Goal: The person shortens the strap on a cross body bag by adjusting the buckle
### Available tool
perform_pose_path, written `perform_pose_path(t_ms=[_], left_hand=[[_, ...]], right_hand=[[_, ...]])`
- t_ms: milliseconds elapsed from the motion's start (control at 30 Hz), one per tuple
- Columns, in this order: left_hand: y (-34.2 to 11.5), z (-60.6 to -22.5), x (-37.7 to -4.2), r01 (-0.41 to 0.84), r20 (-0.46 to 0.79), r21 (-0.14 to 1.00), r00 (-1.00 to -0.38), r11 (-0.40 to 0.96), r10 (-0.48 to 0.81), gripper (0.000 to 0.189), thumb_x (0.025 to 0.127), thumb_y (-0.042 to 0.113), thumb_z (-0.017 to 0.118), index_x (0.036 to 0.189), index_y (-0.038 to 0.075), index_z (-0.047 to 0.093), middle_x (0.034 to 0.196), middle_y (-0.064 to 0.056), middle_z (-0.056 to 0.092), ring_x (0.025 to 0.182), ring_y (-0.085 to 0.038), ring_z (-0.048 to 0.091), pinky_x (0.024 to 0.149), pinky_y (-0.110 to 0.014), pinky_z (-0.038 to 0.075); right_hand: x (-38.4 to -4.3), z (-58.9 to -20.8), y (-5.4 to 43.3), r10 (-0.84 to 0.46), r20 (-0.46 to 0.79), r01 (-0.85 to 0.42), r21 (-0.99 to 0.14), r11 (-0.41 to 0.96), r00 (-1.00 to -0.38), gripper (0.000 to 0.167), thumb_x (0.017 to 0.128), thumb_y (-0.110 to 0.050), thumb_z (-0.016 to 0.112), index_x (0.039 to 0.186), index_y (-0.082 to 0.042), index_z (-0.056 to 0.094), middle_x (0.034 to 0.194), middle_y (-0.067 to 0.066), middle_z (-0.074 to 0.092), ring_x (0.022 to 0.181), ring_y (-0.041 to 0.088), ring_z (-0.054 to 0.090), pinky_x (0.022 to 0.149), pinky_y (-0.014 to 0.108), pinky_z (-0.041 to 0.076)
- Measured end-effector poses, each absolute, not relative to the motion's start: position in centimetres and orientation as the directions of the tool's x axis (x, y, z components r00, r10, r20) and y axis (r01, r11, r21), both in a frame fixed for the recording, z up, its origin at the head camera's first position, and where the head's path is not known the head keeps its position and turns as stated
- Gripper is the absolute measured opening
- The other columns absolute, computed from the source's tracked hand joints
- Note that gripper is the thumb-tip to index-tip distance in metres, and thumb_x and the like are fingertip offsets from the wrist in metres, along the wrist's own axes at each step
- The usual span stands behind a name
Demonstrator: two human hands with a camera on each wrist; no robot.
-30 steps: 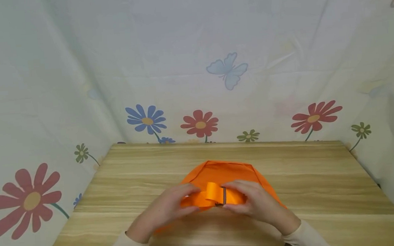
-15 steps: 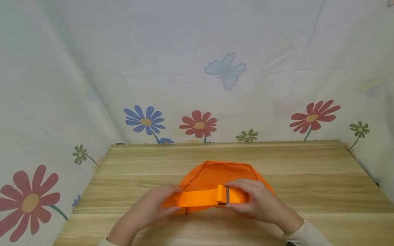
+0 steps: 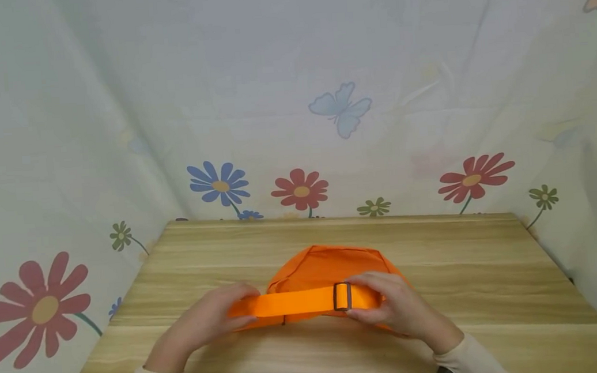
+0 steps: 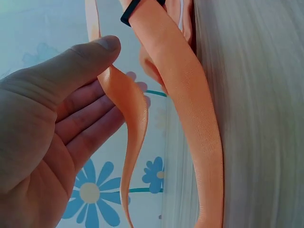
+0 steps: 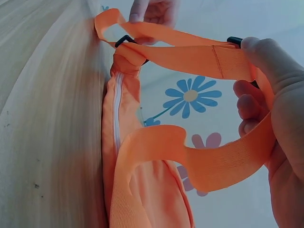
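Note:
An orange fabric bag (image 3: 342,258) with a white zip (image 5: 117,111) lies on the wooden table. In front of it, its orange strap (image 3: 296,303) is stretched level between both hands. My left hand (image 3: 211,314) pinches the strap's left part between thumb and fingers; in the left wrist view a twisted length of strap (image 4: 135,114) hangs down from that grip. My right hand (image 3: 395,304) grips the strap beside the black slider buckle (image 3: 336,298), with thumb at the buckle. A second black buckle (image 5: 124,41) joins the strap to the bag's end in the right wrist view.
The wood-grain table (image 3: 220,250) spreads out around the bag. Behind and to both sides hangs a pale cloth (image 3: 248,68) printed with flowers and butterflies. A loose loop of strap (image 5: 218,166) droops below the right hand.
My left hand has slid left along the strap, pulling it out longer and flatter. The upright strap loop at the slider has shrunk flat, and the slider now faces the camera. The right hand barely moved.

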State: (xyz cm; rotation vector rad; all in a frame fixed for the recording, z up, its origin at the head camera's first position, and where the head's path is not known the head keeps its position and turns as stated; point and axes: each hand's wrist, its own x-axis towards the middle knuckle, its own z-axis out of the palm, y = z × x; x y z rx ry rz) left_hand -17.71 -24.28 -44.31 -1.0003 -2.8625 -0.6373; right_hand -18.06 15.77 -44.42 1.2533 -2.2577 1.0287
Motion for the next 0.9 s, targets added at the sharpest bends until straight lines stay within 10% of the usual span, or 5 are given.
perform_pose_path(t_ms=[700,900], left_hand=[[-14.0,-43.7,-17.8,0.535,0.137,0.676,-0.766,0.506,0.627,0.071,0.093,0.049,0.084,0.151,0.019,0.058,0.148,0.005,0.066,0.133,-0.016,0.065,0.115,-0.044,0.055],[-12.3,-43.7,-17.7,0.553,0.171,0.675,-0.761,0.488,0.625,0.055,0.096,0.039,0.083,0.143,0.016,0.065,0.139,0.005,0.071,0.123,-0.014,0.067,0.114,-0.039,0.055]], right_hand=[[-17.9,-44.4,14.3,-0.566,0.648,-0.860,-0.403,0.314,-0.510,0.043,0.092,-0.025,0.089,0.128,-0.010,0.073,0.115,0.001,0.080,0.098,0.016,0.073,0.088,0.025,0.063],[-17.9,-44.3,14.1,-0.580,0.630,-0.853,-0.439,0.282,-0.516,0.044,0.093,-0.024,0.088,0.131,-0.011,0.071,0.115,0.001,0.079,0.097,0.013,0.071,0.084,0.022,0.061]])
